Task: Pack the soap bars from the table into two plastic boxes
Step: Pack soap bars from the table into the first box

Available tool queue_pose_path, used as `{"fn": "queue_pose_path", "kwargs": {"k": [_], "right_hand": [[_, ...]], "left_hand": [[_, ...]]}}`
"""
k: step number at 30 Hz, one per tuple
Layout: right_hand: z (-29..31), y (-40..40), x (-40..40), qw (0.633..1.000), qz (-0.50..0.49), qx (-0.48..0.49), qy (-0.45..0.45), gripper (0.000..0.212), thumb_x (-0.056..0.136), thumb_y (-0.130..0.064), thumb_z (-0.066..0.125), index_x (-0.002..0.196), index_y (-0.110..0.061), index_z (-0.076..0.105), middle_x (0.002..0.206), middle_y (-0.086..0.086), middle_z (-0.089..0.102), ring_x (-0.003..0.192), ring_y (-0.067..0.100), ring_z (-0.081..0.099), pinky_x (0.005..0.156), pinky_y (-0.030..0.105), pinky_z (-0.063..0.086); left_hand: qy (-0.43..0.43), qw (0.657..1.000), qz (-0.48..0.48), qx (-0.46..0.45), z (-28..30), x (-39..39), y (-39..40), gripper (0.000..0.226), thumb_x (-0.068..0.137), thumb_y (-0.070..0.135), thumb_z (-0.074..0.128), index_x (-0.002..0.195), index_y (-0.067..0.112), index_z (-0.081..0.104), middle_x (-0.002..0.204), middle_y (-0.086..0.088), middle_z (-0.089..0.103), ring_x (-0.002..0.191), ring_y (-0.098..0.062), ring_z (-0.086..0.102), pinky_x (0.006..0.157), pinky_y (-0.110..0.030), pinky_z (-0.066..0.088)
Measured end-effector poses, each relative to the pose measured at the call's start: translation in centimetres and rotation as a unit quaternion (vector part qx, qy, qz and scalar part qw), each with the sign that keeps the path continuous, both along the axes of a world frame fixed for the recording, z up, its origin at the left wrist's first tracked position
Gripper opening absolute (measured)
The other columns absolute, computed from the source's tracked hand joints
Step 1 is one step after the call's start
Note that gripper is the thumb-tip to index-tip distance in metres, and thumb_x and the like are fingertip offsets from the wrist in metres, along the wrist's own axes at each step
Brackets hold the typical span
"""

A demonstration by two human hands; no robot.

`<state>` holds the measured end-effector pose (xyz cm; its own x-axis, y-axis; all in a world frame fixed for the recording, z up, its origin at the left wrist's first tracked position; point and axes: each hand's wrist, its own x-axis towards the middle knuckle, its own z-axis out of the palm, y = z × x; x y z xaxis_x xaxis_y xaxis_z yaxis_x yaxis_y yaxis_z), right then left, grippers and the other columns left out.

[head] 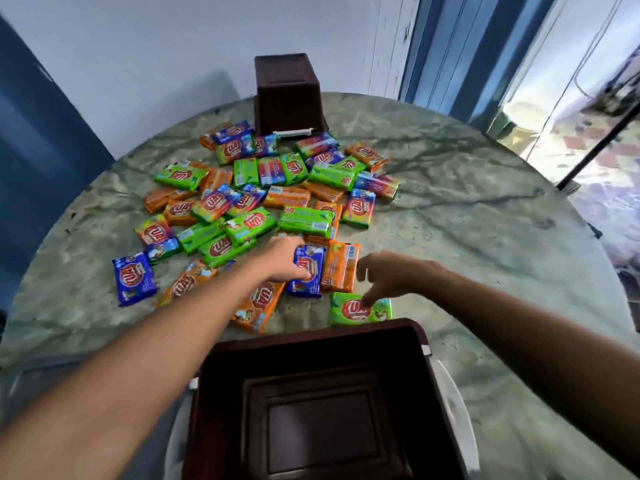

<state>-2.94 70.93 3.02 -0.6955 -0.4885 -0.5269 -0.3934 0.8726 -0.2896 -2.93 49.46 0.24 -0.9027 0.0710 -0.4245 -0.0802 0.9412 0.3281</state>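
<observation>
Several wrapped soap bars in green, orange, blue and rainbow colours lie scattered over the round table. My left hand rests on a blue soap bar, fingers curled over its near edge. My right hand hovers with spread fingers above a green soap bar, fingertips touching its wrapper. An orange soap bar lies between the two hands. A dark brown plastic box stands open and empty at the near edge. A second brown plastic box sits upside down at the far side.
The table has a green marbled top. A white chair edge shows under the near box. A wall stands behind the table, and a blue door frame with a bright opening is at the right.
</observation>
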Motion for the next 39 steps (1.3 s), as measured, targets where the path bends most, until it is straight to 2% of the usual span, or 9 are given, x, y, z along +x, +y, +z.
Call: {"fn": "queue_pose_path", "kwargs": {"k": [4,11,16,19,24,27,30,36,39], "right_hand": [[-3.3,-1.1,0.0,0.992,0.110,0.062,0.020,0.077,0.070,-0.046,0.079,0.132,-0.013,0.047,0.127,0.006,0.057,0.112,0.025,0.056,0.086,0.031,0.045],[-6.0,-0.3,0.0,0.976,0.169,0.063,0.118,0.086,0.068,-0.043,0.081,0.135,-0.011,0.036,0.127,0.008,0.055,0.108,0.027,0.059,0.082,0.035,0.048],[-5.3,2.0,-0.9,0.969,0.196,0.076,0.131,0.076,0.066,-0.046,0.081,0.126,-0.014,0.048,0.119,0.007,0.054,0.101,0.021,0.053,0.067,0.028,0.040],[-3.3,3.6,-1.6,0.963,0.198,0.092,0.160,0.067,0.066,-0.051,0.078,0.117,-0.014,0.054,0.109,0.003,0.054,0.087,0.015,0.046,0.058,0.025,0.034],[4.6,3.8,-1.0,0.962,0.143,0.026,0.231,0.058,0.065,-0.055,0.073,0.106,-0.015,0.059,0.096,0.000,0.056,0.078,0.018,0.053,0.051,0.026,0.036],[9.8,2.6,2.6,0.957,0.161,-0.009,0.241,0.057,0.063,-0.062,0.069,0.096,-0.016,0.059,0.090,0.002,0.059,0.077,0.022,0.055,0.056,0.030,0.040],[12.8,2.1,8.2,0.957,0.208,-0.016,0.200,0.054,0.062,-0.063,0.069,0.087,-0.016,0.059,0.083,0.001,0.057,0.073,0.024,0.053,0.056,0.031,0.040],[7.6,-0.3,15.7,0.957,0.257,0.039,0.128,0.051,0.070,-0.050,0.071,0.103,-0.013,0.061,0.106,0.008,0.063,0.092,0.028,0.063,0.061,0.029,0.037],[3.4,-1.7,16.4,0.954,0.257,0.079,0.136,0.037,0.080,-0.035,0.066,0.109,-0.012,0.063,0.112,0.011,0.061,0.097,0.027,0.063,0.062,0.029,0.037]], "left_hand": [[-0.041,0.999,0.006,-0.022,-4.0,-1.3,1.9,0.099,0.066,0.053,0.080,0.146,0.028,0.027,0.153,-0.012,0.015,0.140,-0.036,0.025,0.107,-0.051,0.036],[-0.055,0.991,0.106,-0.056,-4.3,-2.5,4.2,0.117,0.048,0.033,0.095,0.139,0.022,0.022,0.150,-0.021,0.003,0.130,-0.047,0.036,0.096,-0.054,0.045],[-0.058,0.987,0.148,-0.009,-3.0,-2.2,4.7,0.131,0.052,0.014,0.093,0.147,0.026,0.004,0.143,-0.023,0.034,0.117,-0.040,0.051,0.090,-0.051,0.051],[-0.030,0.986,0.157,0.042,0.6,-1.0,3.5,0.127,0.057,0.005,0.088,0.149,0.025,0.003,0.143,-0.020,0.039,0.113,-0.035,0.055,0.086,-0.045,0.053],[0.038,0.988,0.077,0.131,8.6,4.8,0.7,0.105,0.059,-0.008,0.082,0.139,0.032,0.026,0.132,-0.010,0.043,0.097,-0.024,0.060,0.067,-0.037,0.058],[0.101,0.983,0.023,0.149,11.6,10.7,-0.6,0.096,0.055,0.000,0.084,0.131,0.036,0.037,0.124,0.002,0.048,0.102,-0.014,0.061,0.084,-0.036,0.056],[0.168,0.983,-0.053,0.058,11.9,16.7,-1.1,0.088,0.048,0.016,0.076,0.124,0.042,0.040,0.121,0.012,0.055,0.110,-0.006,0.055,0.093,-0.028,0.048],[0.101,0.977,-0.187,-0.033,6.2,22.0,-0.2,0.070,0.057,0.013,0.059,0.126,0.025,0.050,0.125,0.008,0.054,0.117,-0.014,0.049,0.093,-0.031,0.046],[0.107,0.959,-0.253,-0.075,2.5,21.7,0.2,0.064,0.055,0.009,0.064,0.118,0.012,0.056,0.111,-0.004,0.060,0.101,-0.027,0.058,0.077,-0.039,0.053]]}}
